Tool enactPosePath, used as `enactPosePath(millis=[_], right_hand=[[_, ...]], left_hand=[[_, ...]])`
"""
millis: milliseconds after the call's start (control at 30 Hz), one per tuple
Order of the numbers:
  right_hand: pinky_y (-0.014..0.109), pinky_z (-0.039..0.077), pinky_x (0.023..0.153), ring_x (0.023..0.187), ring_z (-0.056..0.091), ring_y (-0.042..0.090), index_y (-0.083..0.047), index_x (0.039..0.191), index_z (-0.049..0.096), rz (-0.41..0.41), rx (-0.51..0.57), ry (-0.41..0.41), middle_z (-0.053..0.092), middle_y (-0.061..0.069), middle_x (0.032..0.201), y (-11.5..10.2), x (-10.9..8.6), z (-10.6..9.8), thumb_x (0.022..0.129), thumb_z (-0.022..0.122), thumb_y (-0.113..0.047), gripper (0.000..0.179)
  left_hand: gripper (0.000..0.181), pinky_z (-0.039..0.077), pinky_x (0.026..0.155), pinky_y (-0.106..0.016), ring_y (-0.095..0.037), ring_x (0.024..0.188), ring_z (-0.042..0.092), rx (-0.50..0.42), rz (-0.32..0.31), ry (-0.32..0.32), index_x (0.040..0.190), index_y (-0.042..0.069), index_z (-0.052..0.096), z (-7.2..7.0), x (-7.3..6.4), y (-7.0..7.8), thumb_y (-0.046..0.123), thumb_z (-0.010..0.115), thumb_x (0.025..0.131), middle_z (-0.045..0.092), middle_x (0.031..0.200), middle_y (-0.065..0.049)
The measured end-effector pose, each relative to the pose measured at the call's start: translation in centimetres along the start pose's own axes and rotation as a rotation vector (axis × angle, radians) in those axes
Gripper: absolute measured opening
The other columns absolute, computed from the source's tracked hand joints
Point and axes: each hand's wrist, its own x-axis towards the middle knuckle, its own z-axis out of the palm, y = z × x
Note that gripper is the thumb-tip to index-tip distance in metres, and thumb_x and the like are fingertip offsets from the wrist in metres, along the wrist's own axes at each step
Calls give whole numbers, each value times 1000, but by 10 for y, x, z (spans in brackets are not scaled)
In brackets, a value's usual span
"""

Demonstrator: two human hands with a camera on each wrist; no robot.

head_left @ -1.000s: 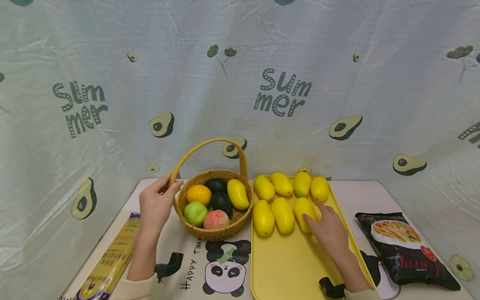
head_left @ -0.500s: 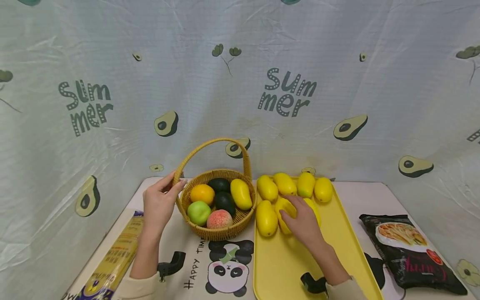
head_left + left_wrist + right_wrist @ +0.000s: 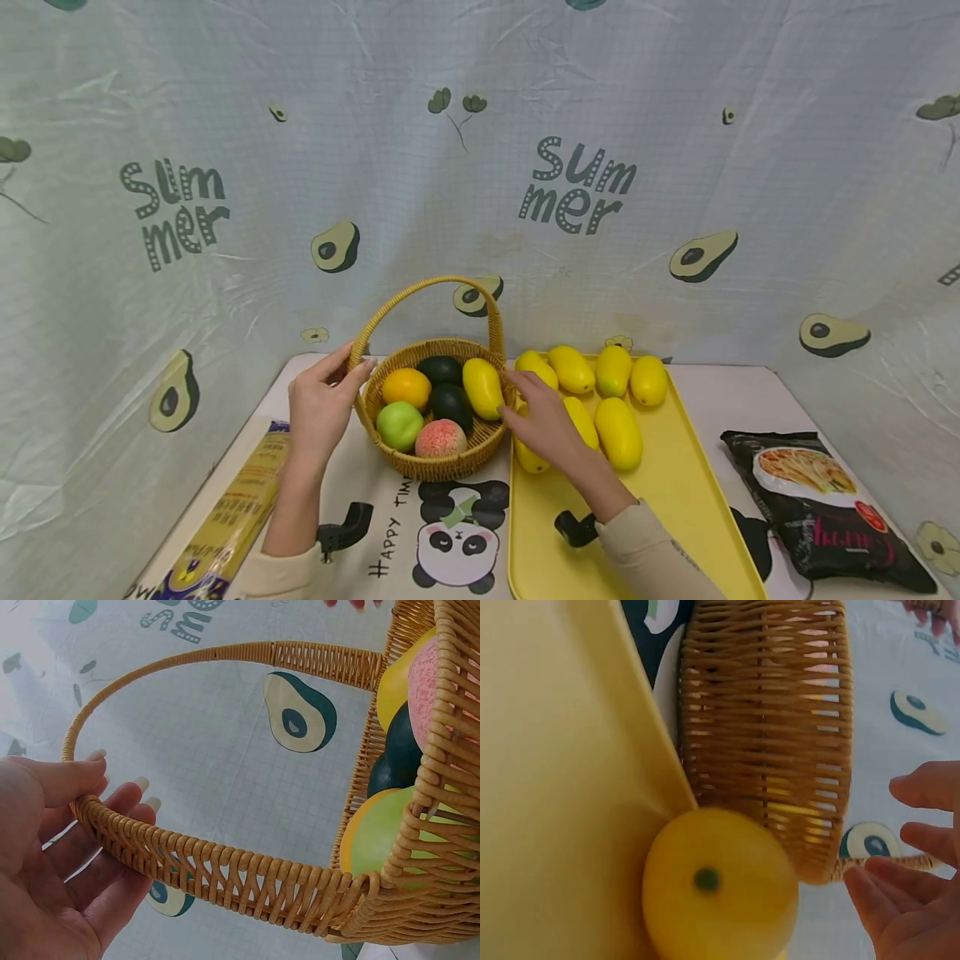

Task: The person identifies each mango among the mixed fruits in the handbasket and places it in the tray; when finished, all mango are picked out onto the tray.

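A wicker basket (image 3: 450,468) holds an orange (image 3: 407,389), a green apple (image 3: 400,426), a peach (image 3: 441,439), two dark avocados (image 3: 452,406) and a yellow mango (image 3: 482,388). With curled fingers, my left hand (image 3: 321,404) holds the left side of the basket's arched handle (image 3: 217,859). Over at the basket's right rim is my right hand (image 3: 543,421), fingers spread and nothing in its grasp. In the right wrist view those fingers (image 3: 874,900) come right up by the foot of the handle. Beneath this hand, several mangoes (image 3: 618,433) are partly hidden.
A yellow tray (image 3: 637,533) carries the loose mangoes in two rows, its left edge against the basket. On the right lies a black food packet (image 3: 825,500), on the left a long yellow packet (image 3: 225,517). A printed curtain (image 3: 420,208) hangs behind the table.
My right hand has moved left, from the mangoes on the tray across to the basket's right rim. My left hand keeps its hold on the handle.
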Motion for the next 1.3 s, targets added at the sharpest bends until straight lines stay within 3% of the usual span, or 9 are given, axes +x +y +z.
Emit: enactPosePath(millis=[333, 467, 633, 1067, 1300], right_hand=[[48, 46, 108, 129, 54, 30, -17, 146, 49, 63, -124, -115, 51, 11, 147, -17, 30, 25, 90, 68, -28, 60], [49, 44, 110, 133, 51, 32, -16, 149, 46, 58, -160, -145, 47, 13, 150, -20, 39, 32, 90, 69, -27, 64], [48, 45, 109, 131, 51, 34, -13, 149, 44, 42, -218, -172, 44, 17, 151, -21, 48, 40, 89, 69, -22, 66], [49, 56, 92, 130, 45, 44, -13, 146, 46, -42, -533, -267, 39, 22, 150, -25, 54, 56, 82, 77, -17, 71], [47, 59, 87, 131, 45, 42, -14, 145, 47, -26, -571, -255, 37, 22, 153, -24, 55, 64, 81, 79, -21, 71]], left_hand=[[39, 51, 66, -14, -5, 86, 62, 1, 18, -17, 130, 19, 67, -1, 1, 1, 36, 69, 94, 73, 107, -8], [37, 50, 62, -18, -6, 83, 62, -8, 29, -21, 128, 19, 69, -2, 1, 1, 34, 69, 94, 72, 102, -9], [37, 52, 66, -19, -3, 83, 64, -14, 40, -35, 127, 18, 69, -2, 2, 2, 36, 68, 94, 73, 104, -10], [35, 52, 66, -20, -8, 87, 63, -31, 19, -51, 126, 22, 70, -3, 1, 2, 37, 68, 94, 72, 106, -7], [36, 51, 64, -19, -7, 86, 63, -23, 37, -45, 126, 19, 69, -1, 1, -1, 36, 68, 95, 72, 105, -8]])
